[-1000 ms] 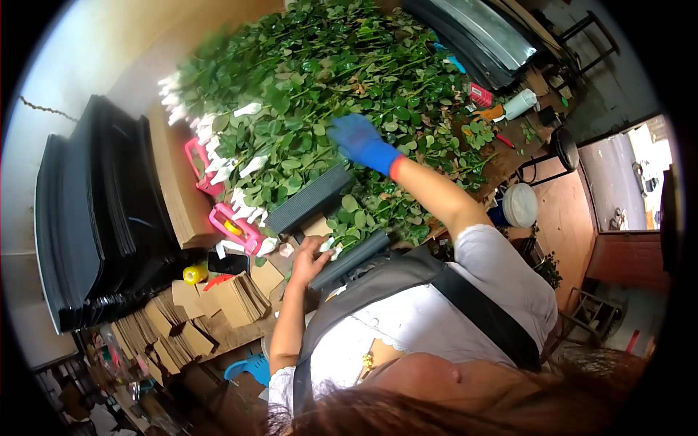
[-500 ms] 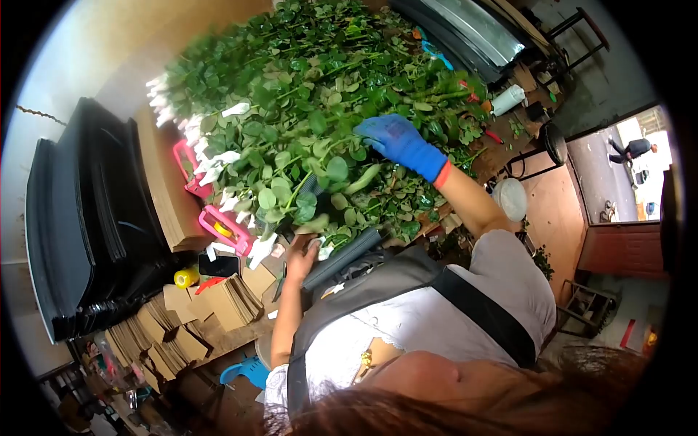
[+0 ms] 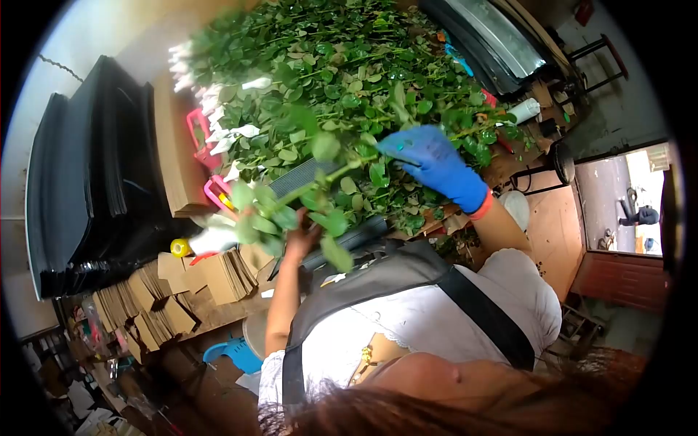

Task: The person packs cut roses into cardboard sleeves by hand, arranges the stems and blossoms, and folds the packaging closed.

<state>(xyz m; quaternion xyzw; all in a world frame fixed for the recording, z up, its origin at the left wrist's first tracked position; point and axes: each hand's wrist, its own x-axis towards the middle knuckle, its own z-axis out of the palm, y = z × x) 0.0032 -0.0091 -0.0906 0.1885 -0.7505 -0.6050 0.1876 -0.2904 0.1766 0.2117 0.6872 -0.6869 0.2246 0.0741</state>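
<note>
Blue-gloved, the right hand [image 3: 430,161], over the pile [image 3: 327,73] a second ago, now has its grip clenched on a stem [image 3: 305,190] slanting, raised, past the left hand [image 3: 302,237], parting it from the rest, while leaves hide whether the left hand grasps anything.

Brown table [image 3: 211,315], heaped leafy stems [image 3: 342,73], cardboard pieces [image 3: 229,277], yellow roll [image 3: 180,248]

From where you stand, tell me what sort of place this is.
Probably a flower-packing workroom: heaped leafy stems with white ends, stacked cardboard pieces and stacked black sheets suggest it.
</note>
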